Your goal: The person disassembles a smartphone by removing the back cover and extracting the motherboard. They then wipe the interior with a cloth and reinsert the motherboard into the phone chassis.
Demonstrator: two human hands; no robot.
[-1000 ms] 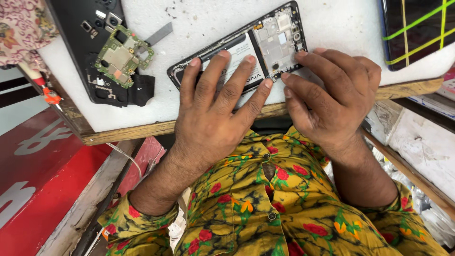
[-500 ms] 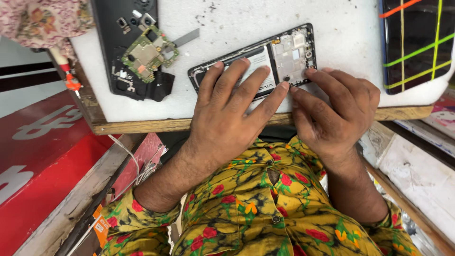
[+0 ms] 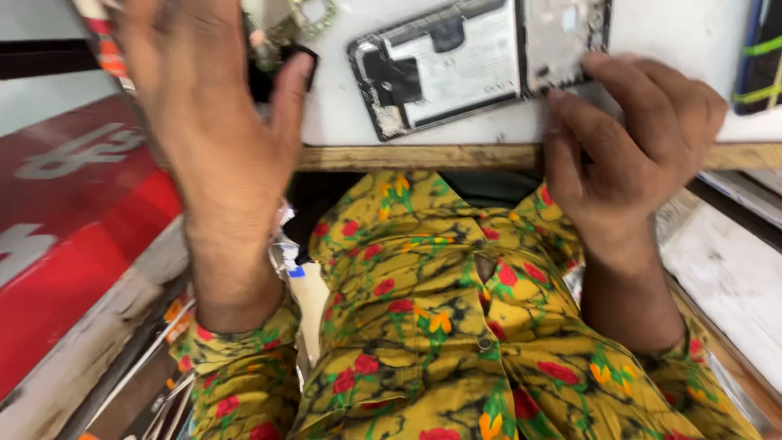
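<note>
Fingers (image 3: 570, 122) of my right hand (image 3: 635, 155) are bunched together and pressed down on the near right corner of the opened phone (image 3: 481, 65), tips touching its frame where the pale inner plate (image 3: 562, 37) sits. I read that as a pinning hold: the phone lies face down with its back off, and weight on 1 corner keeps it from sliding on the smooth white desk (image 3: 676, 41).

On the other side, my left hand (image 3: 212, 106) is lifted off the phone, palm down, with its fingers (image 3: 289, 90) loosely spread and gripping nothing that I can see. It hangs over the left part of the desk, in front of the dark parts (image 3: 281, 65) and the bit of green circuit board (image 3: 314, 12) at the top edge (the blur there leaves me unable to name them any closer).

Lying flat near the front lip of the desk, the phone is tilted a little so its left end comes nearer the wooden edge strip (image 3: 423, 156). Its large grey battery (image 3: 464, 69) fills the middle of the shell and a black flex or tape patch (image 3: 399, 81) sits at the left end, everything exposed upward so the insides stay reachable from above.

At the far right, just apart from the hand, a dark device with bright green lines (image 3: 762, 57) rests on the same surface. My yellow flowered shirt (image 3: 456, 326) fills the lower view, close under the desk edge.
</note>
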